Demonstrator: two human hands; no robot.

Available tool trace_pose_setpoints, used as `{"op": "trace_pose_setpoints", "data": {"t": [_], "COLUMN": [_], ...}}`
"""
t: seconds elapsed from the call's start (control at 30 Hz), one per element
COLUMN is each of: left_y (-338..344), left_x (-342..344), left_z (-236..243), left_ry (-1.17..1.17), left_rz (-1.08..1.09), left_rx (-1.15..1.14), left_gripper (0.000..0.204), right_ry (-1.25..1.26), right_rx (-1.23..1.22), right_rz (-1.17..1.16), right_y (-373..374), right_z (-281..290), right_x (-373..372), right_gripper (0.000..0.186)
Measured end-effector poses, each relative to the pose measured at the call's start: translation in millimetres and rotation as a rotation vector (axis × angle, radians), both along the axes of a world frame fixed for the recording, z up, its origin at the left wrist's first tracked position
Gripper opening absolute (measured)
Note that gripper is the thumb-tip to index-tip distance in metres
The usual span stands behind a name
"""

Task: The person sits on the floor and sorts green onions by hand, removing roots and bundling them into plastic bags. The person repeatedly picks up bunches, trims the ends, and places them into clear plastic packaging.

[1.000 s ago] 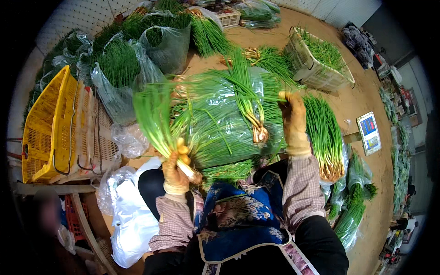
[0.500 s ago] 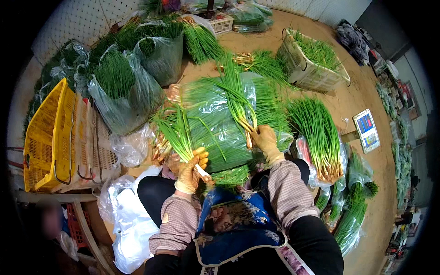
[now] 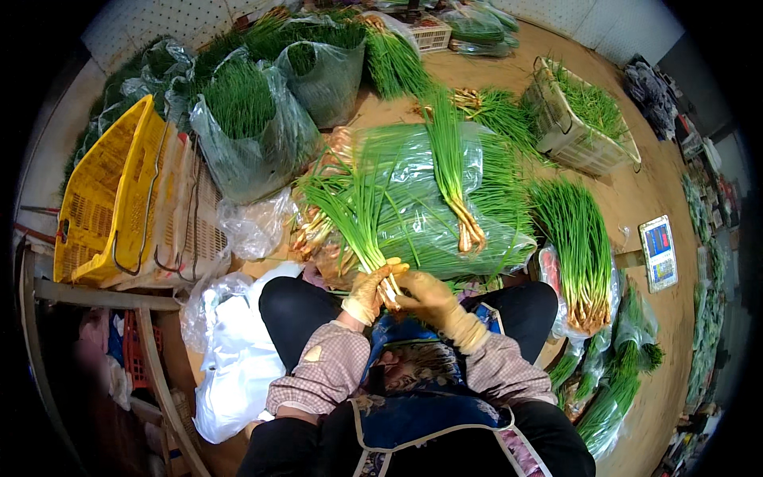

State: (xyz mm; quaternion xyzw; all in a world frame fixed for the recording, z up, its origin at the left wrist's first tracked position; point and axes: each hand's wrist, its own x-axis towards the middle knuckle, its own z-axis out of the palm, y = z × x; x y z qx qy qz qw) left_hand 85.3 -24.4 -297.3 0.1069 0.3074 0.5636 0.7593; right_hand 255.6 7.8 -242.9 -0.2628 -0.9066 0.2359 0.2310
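My left hand, in a yellowish glove, is closed round the lower stalks of a few spring onions, their green leaves pointing up and away. Close beside their root ends is my gloved right hand, its fingers bent in toward the roots; what they pinch is hidden. Ahead of both hands lies a big heap of spring onions covered with clear plastic film. On that film rests a small separate bunch of spring onions, roots toward me. Loose spring onions lie at the heap's left side.
A yellow crate and bagged greens stand left. White plastic bags lie by my left knee. To the right are a large spring onion bunch, a scale and a cream crate of greens.
My right hand has let go of the small bunch on the film and come left to the roots in my left hand. The view has shifted, so the surroundings sit farther right.
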Motion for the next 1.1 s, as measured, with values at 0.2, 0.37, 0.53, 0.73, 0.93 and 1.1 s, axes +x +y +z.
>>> {"op": "trace_pose_setpoints", "data": {"t": [0.2, 0.37, 0.53, 0.73, 0.93, 1.1], "left_y": [-6, -4, -4, -2, -1, -7], "left_x": [-7, -5, -5, -6, -1, -1], "left_z": [8, 16, 11, 14, 7, 4], "left_ry": [-0.068, -0.141, -0.149, -0.118, -0.161, -0.033], "left_rz": [0.038, 0.042, 0.057, 0.044, 0.089, 0.192], "left_rx": [-0.010, -0.045, -0.030, -0.026, -0.074, -0.253], "left_gripper": [0.040, 0.042, 0.047, 0.047, 0.042, 0.026], "right_ry": [-0.022, -0.423, 0.070, 0.720, 0.686, 0.304], "right_rx": [-0.005, -0.123, -0.441, -0.805, -1.081, -0.958], "right_rz": [-0.707, -0.841, -0.746, -0.609, -0.426, -0.337], "right_y": [83, 121, 120, 64, -14, -8], "right_z": [35, 4, 38, 37, 14, -18], "right_x": [39, 73, 59, 22, -18, -9], "right_gripper": [0.023, 0.039, 0.036, 0.035, 0.042, 0.032]}}
